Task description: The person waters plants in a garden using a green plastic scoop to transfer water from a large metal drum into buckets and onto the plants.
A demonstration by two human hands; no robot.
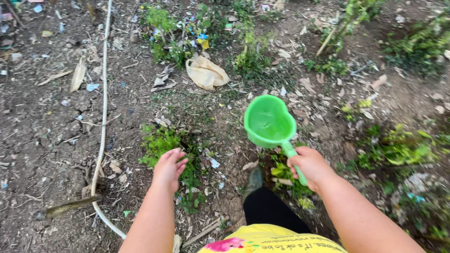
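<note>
Yellow shirt hem at frame bottom, R hand clenched on green scoop handle, bowl level over bare dirt w/ room ahead, L hand empty, fingers loose above weeds, pale hose edging left.

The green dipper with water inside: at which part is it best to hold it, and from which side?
Best at the handle, from the near side, as the right hand does now. The handle of the green dipper points toward the person, and the bowl stays level.
</note>
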